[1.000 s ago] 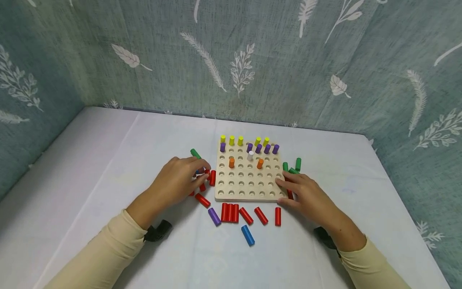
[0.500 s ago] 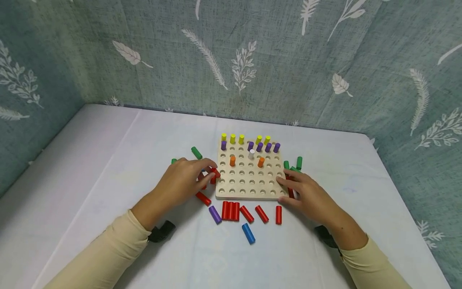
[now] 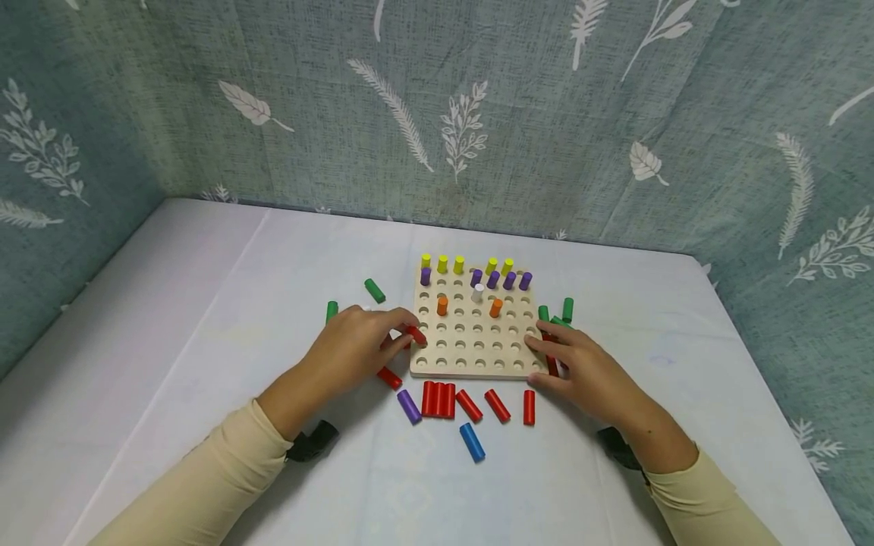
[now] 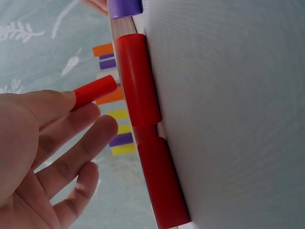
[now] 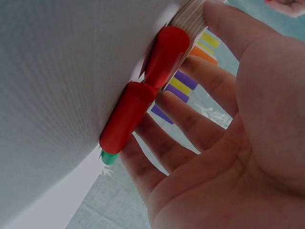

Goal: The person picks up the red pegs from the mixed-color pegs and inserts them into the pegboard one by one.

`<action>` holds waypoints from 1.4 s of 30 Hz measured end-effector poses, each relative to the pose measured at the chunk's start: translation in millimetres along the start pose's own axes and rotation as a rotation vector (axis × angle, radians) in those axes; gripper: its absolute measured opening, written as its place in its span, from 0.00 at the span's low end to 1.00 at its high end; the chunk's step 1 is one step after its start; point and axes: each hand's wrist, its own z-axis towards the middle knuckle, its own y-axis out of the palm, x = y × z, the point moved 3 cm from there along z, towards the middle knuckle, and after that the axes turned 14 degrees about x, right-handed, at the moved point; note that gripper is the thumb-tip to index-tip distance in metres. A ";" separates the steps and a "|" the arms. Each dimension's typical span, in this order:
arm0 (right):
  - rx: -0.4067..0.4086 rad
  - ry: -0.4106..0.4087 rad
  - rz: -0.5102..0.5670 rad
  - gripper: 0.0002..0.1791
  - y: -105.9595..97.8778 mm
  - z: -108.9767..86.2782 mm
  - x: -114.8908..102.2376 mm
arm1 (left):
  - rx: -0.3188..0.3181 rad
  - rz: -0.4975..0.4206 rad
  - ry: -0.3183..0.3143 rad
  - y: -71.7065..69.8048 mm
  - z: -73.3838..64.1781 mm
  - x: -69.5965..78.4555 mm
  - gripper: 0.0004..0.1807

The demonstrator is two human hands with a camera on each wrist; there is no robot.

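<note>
Left hand (image 3: 355, 337) has a red peg (image 4: 96, 90) pinched at the thumb, tilted over the left edge of the pegboard (image 3: 471, 353); can't tell if the low end is in a hole or just above one. Right hand (image 3: 580, 371) isn't gripping anything afaict, fingers spread loosely against the board's right side.

Progress-wise I'd call it early: yellow pegs (image 3: 459, 265), purple pegs (image 3: 509, 280), orange pegs (image 3: 442, 306) and one white peg (image 3: 477, 293) are standing, but the nearest rows look like bare holes. Plenty lying loose: red row (image 3: 438, 400) in front, blue peg (image 3: 472, 443), lone purple one (image 3: 410, 407), greens (image 3: 374, 290) off both sides.

Left wrist cam shows the other fingers slack, which the head cam mostly hides. Right wrist cam gets two reds (image 5: 127, 119) roughly in line by the board's edge, partly covered from above, but only the head cam has the whole layout
</note>
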 end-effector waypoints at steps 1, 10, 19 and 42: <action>-0.002 0.001 0.002 0.35 -0.2 0.0 0.1 | -0.002 0.003 0.005 0.6 0.0 0.2 0.16; 0.000 0.003 -0.005 0.35 -0.5 0.1 0.4 | -0.021 0.016 0.021 4.5 -0.5 0.0 0.16; 0.006 -0.001 -0.013 0.36 0.0 -0.2 0.4 | -0.017 0.020 0.035 4.7 -1.5 0.8 0.15; 0.003 0.018 -0.013 0.35 -0.3 0.0 0.9 | 0.033 0.063 0.046 5.3 -2.9 7.0 0.17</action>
